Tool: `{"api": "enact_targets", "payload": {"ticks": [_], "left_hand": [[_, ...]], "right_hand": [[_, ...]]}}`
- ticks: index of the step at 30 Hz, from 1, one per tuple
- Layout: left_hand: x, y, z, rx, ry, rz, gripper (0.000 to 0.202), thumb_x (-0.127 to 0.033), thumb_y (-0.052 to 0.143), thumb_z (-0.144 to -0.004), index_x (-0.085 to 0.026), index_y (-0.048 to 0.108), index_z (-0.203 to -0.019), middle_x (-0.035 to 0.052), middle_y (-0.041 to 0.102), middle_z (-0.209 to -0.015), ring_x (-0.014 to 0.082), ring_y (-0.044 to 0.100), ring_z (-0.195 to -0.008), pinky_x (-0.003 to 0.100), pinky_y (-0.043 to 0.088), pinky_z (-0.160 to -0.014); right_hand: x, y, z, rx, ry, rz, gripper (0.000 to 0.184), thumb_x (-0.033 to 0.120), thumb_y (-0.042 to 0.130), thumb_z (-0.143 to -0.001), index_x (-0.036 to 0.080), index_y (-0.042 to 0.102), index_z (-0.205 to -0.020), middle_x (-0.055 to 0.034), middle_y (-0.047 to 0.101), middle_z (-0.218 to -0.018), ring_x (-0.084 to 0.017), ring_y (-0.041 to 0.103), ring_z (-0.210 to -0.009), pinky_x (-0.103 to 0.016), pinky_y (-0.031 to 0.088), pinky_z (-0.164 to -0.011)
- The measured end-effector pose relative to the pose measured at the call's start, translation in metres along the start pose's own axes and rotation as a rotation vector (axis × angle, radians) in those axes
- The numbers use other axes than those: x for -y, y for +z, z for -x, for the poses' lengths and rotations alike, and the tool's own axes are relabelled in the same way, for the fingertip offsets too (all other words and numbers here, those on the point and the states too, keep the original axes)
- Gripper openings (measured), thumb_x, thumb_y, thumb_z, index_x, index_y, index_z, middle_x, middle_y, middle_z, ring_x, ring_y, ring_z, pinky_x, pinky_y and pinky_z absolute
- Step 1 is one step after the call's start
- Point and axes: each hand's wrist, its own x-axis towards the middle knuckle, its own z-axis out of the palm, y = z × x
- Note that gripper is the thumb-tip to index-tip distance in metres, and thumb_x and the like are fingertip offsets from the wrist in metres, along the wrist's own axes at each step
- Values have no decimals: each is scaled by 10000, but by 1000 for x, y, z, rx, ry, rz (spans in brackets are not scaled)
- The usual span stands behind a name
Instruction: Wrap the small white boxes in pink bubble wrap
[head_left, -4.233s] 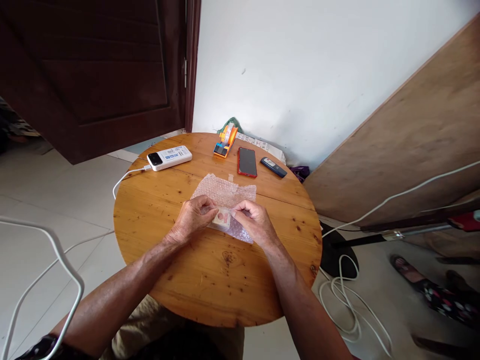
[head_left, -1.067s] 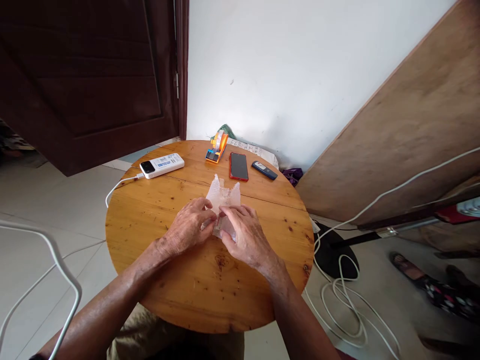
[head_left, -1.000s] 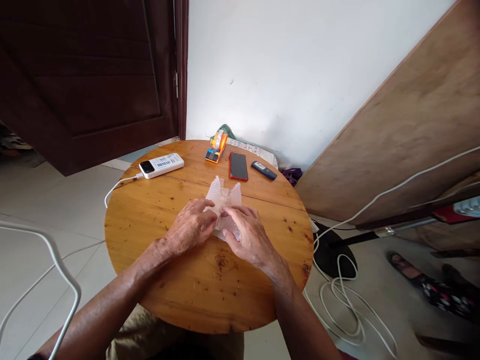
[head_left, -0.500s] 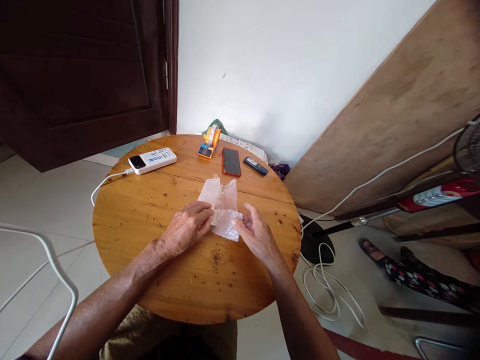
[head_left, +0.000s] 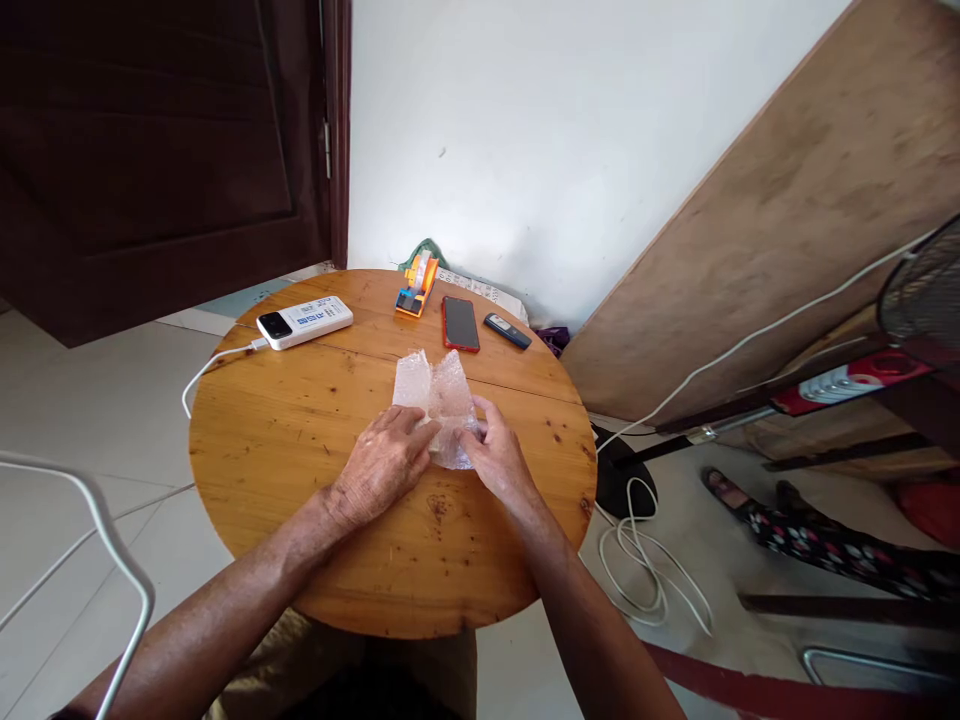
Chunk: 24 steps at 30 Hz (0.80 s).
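A piece of bubble wrap lies folded in the middle of the round wooden table, its far flaps standing up. My left hand presses on its left side with the fingers curled onto the wrap. My right hand grips its right edge, fingers closed on the plastic. Whatever is wrapped inside is hidden by the folds and my fingers.
At the table's far side lie a white power bank with a cable, an orange tape dispenser, a red-edged phone and a small dark phone. A wooden board leans right. Another person's feet and cables are on the floor.
The flat bubble wrap with a small item on it has been folded into a narrow bundle. In the last half second my right hand closed back onto its right edge.
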Motion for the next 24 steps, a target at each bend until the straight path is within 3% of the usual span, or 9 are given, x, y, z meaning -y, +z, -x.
{"api": "enact_targets", "payload": {"ticks": [7, 12, 19, 24], "left_hand": [[-2, -6, -4, 76, -1, -21, 234, -149, 594, -887, -235, 679, -1087, 76, 659, -1151, 269, 542, -1095, 430, 486, -925], [-3, -9, -6, 96, 7, -35, 269, -164, 602, -888, -225, 665, -1142, 70, 673, -1136, 283, 517, -1051, 432, 479, -866], [-1, -4, -7, 54, -9, 106, 195, -145, 515, -924, -183, 651, -1058, 79, 681, -1036, 252, 523, -1002, 414, 488, -928], [-3, -4, -7, 8, -112, 179, 350, -122, 502, -893, -160, 552, -1237, 90, 681, -1007, 255, 548, -1026, 397, 522, -900]], "right_hand": [[19, 8, 0, 71, 48, -319, 529, 334, 658, -769, 217, 509, -1263, -15, 706, -837, -168, 639, -693, -277, 501, -626], [30, 14, 0, 86, 47, -369, 522, 356, 680, -770, 213, 531, -1250, 53, 597, -685, -138, 569, -592, -270, 494, -573], [37, 20, -3, 84, 82, -415, 578, 437, 737, -717, 191, 549, -1205, 86, 550, -619, -113, 531, -485, -232, 452, -429], [39, 24, -6, 58, 104, -387, 606, 471, 724, -709, 162, 551, -1201, 89, 556, -614, -92, 498, -400, -216, 394, -337]]}}
